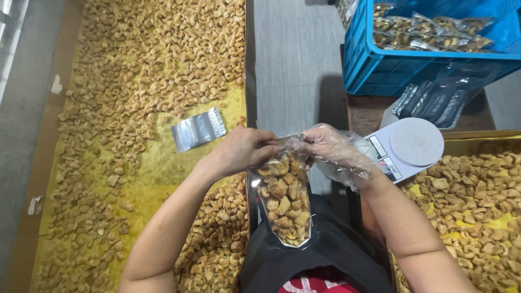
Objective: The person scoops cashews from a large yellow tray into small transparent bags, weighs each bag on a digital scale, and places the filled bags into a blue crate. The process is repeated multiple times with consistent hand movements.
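Snack bag (284, 202), full, hangs above my lap, top pinched by my bare left hand (242, 150) and gloved right hand (329, 146); I judge a crooked seal could spill pieces.

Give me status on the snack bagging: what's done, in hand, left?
Done: sealed-looking filled packs sit in the blue crate. In hand: the left hand and the right hand, which wears a clear plastic glove, both pinch the top of a clear pouch full of fried pieces. Left: one empty silver pouch lies on the loose pieces spread over the yellow sheet; the scale holds nothing.
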